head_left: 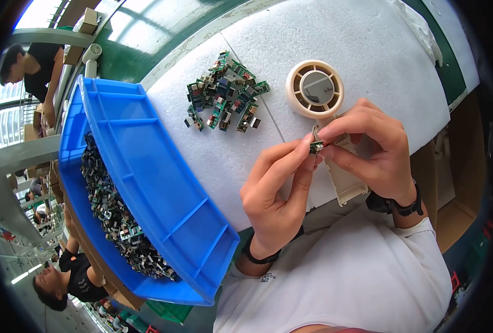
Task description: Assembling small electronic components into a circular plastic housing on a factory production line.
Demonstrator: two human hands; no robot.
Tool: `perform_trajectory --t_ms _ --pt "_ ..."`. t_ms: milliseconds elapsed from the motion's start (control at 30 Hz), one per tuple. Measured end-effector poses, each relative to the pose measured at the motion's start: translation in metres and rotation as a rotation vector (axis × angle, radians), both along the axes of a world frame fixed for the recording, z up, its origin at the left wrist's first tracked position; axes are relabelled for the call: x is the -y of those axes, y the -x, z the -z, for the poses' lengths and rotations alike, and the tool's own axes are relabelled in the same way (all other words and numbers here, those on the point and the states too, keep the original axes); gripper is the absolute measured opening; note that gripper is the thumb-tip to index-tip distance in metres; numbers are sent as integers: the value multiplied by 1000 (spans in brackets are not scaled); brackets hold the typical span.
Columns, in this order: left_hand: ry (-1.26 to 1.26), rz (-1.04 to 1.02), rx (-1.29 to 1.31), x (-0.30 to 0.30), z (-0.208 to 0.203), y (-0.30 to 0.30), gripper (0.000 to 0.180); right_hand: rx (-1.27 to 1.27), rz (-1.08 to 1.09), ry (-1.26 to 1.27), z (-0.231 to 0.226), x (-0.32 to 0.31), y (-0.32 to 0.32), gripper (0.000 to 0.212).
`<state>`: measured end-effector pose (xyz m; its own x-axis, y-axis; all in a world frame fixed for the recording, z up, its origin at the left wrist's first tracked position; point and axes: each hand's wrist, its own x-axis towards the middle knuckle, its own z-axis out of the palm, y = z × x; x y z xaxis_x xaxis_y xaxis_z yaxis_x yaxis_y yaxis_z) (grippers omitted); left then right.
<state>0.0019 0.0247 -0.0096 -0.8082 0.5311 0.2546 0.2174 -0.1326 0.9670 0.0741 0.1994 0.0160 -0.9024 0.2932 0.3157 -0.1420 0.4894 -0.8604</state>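
A small green circuit board [316, 147] is pinched between the thumb and fingers of my left hand [277, 191]. My right hand [377, 147] is closed beside it, its thumb and forefinger at the board's right edge. A bit of red, perhaps a wire, shows there; what exactly those fingers grip is too small to make out. Under my hands lies a cream handheld fan, its round head [314, 89] with a grey disc in the middle. Its opened handle shell [346, 186] reaches toward me, partly covered by my right hand.
A loose pile of green circuit boards [224, 94] lies on the white foam-topped table [257, 33]. To the left stands a blue bin [163, 166] with many more boards inside. A cardboard box [460, 183] is at the right. Two people sit beyond the bin.
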Motion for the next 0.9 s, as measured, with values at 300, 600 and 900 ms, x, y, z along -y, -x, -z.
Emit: perform_trajectory --t_ms 300,600,900 --pt "290 -273 -509 4 -24 8 35 119 -60 -54 -29 -29 -4 34" --pt "636 -389 -658 1 -13 15 30 226 -493 -398 -71 -67 65 65" --pt "561 -408 -604 6 -10 15 26 407 -164 -262 -59 -162 178 59"
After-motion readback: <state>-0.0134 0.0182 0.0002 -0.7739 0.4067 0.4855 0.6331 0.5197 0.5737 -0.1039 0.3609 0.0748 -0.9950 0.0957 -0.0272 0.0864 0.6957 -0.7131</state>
